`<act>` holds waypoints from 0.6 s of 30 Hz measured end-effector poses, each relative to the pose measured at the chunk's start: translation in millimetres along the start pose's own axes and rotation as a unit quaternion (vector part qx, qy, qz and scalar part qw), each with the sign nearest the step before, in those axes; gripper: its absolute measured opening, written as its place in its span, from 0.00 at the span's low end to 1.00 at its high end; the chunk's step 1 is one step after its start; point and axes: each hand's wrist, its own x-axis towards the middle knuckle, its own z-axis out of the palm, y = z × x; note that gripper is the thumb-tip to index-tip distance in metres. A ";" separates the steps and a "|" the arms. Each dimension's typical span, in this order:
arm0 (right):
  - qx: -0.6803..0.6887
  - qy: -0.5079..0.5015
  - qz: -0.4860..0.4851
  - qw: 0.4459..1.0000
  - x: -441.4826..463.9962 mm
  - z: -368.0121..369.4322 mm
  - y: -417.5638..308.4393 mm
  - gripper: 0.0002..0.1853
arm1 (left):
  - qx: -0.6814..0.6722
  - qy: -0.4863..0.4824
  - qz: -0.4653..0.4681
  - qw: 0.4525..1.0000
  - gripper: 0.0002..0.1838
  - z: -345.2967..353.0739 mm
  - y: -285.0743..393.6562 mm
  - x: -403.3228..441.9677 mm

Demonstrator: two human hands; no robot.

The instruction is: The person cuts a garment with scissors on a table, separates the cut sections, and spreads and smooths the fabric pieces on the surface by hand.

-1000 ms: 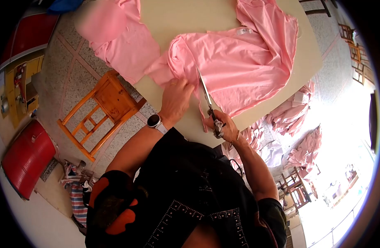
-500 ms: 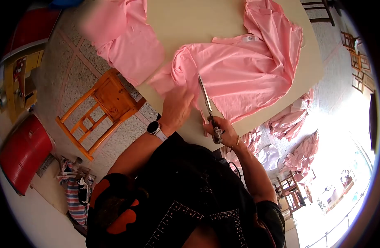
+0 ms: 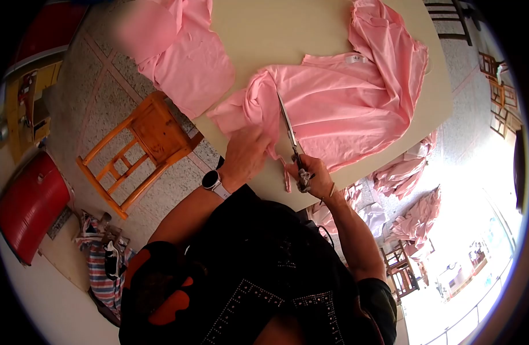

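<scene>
A pink garment (image 3: 339, 98) with a small white label lies spread and wrinkled on the pale table, its left part bunched into folds. My right hand (image 3: 316, 177) is wrapped round the handles of a pair of scissors (image 3: 288, 123), whose long blades point away from me over the pink cloth. To the left of the blades, my left hand (image 3: 247, 152) has its fingers closed on the near edge of the garment. A narrow pink strip (image 3: 287, 178) hangs between the two hands, close to the scissors' handles. The cloth under my left fingers is partly hidden.
Another pink cloth piece (image 3: 198, 80) lies over the table's left edge. A wooden chair (image 3: 155, 129) stands on the floor at left. Heaps of pink fabric (image 3: 416, 213) lie to the right of the table (image 3: 264, 29), with more chairs beyond.
The scissors have moved slightly forward along the cloth with my right hand. My left hand keeps its grip on the garment. The whole view has shifted a little.
</scene>
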 end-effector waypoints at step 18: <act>-0.096 -0.069 0.032 0.992 3.5 -22.4 12.3 0.19 | 0.034 0.035 0.003 0.999 0.05 -33.9 -9.0 11.0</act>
